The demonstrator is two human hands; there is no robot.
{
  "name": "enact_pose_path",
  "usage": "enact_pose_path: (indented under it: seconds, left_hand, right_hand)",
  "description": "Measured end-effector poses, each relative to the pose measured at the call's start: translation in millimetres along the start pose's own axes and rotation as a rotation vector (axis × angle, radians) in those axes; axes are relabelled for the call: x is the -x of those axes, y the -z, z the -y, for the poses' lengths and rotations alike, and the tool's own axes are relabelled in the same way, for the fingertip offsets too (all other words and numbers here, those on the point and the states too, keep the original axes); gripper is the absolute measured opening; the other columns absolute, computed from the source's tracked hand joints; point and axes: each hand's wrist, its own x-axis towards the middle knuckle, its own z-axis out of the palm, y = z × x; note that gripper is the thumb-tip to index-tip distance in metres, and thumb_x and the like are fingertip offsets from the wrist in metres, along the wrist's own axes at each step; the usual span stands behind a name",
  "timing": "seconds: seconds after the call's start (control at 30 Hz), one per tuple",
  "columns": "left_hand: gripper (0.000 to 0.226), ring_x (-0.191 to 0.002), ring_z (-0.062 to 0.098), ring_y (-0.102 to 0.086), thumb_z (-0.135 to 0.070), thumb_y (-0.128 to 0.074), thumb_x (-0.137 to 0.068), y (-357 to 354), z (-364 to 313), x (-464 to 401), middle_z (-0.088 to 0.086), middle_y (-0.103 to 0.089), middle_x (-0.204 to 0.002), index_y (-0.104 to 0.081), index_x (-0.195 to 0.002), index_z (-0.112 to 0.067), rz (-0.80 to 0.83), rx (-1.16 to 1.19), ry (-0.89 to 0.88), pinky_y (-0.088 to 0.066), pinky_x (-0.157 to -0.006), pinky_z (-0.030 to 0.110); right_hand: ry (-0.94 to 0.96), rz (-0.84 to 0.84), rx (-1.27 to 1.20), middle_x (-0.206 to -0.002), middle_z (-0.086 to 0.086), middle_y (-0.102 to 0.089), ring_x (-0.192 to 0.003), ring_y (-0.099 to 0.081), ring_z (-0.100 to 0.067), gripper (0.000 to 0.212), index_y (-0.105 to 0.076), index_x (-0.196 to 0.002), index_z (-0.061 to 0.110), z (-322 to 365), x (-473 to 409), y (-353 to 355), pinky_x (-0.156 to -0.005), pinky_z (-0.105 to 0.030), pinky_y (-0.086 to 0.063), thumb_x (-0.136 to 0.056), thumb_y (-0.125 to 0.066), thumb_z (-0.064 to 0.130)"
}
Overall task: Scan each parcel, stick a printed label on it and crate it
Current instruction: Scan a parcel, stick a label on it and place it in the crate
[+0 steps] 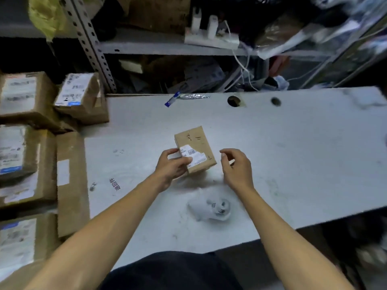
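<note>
— Grey metal shelving (100, 49) is standing behind a long white worktable (293, 153), isn't it? What is lying on the shelf?

— A white power strip (211, 39) with plugs in it is sitting there, its cables hanging down behind the table. Two round holes are showing near the table's far edge, and a small blue-and-white wrapper (172, 99) is lying just beside that edge.

— Where is the parcel?

— A small brown cardboard parcel (195, 150) is sitting near the middle of the table, tilted and partly raised. A white label (189, 152) with a barcode is lying across its near half.

— What are the hands doing?

— The left hand (172, 166) is gripping the parcel's left side, thumb lying over the label, fingers curled round the edge. The right hand (236, 167) is hovering just beside the parcel's right side, fingers loosely curled, touching nothing that I can make out.

— Anything else close by?

— A white, blurred handheld device (211, 208), likely a scanner, is lying on the table between the forearms. Off the table's left end, labelled cardboard boxes (27, 130) are sitting stacked together, touching one another.
</note>
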Motion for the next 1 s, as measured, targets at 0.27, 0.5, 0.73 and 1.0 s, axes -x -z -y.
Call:
enact_pose_path:
  seconds: [0.27,0.5,0.73,1.0]
  left_hand:
    - [0.069,-0.106,0.024,-0.069,0.001,-0.081,-0.079,-39,22,-4,0.014,-0.068,-0.123,-0.043,-0.134,-0.014,0.014,-0.081,-0.037,-0.057,-0.078,0.033]
    - [0.065,-0.106,0.025,-0.069,0.003,-0.082,-0.078,-13,14,7,0.013,-0.069,-0.121,-0.043,-0.127,-0.017,-0.100,-0.065,-0.087,-0.059,-0.087,0.039]
    - [0.068,-0.113,0.027,-0.066,-0.002,-0.084,-0.077,53,-16,18,0.014,-0.062,-0.131,-0.040,-0.126,-0.021,-0.285,-0.050,-0.190,-0.058,-0.092,0.041]
    - [0.067,-0.118,0.031,-0.063,-0.001,-0.082,-0.079,99,-24,28,0.017,-0.058,-0.138,-0.040,-0.128,-0.020,-0.354,-0.018,-0.209,-0.057,-0.094,0.043]
  right_hand:
    - [-0.503,0.081,0.204,-0.124,-0.002,-0.054,-0.115,-0.051,-0.022,0.062,-0.055,-0.127,0.023,-95,51,29,-0.093,-0.041,-0.051,-0.076,-0.075,0.051]
    - [-0.607,0.273,-0.044,-0.077,-0.012,-0.067,-0.064,-0.058,-0.026,0.014,-0.055,-0.079,0.012,-68,30,20,-0.055,-0.033,-0.046,-0.084,-0.055,0.025]
    - [-0.321,0.477,-0.322,-0.062,-0.001,-0.049,-0.060,-0.039,-0.022,0.013,-0.055,-0.080,0.012,55,23,11,-0.055,-0.035,-0.029,-0.084,-0.062,0.022]
    - [-0.208,0.555,-0.212,-0.064,-0.003,-0.042,-0.059,-0.031,-0.021,0.018,-0.043,-0.070,0.021,118,36,1,-0.047,-0.027,-0.022,-0.077,-0.059,0.023]
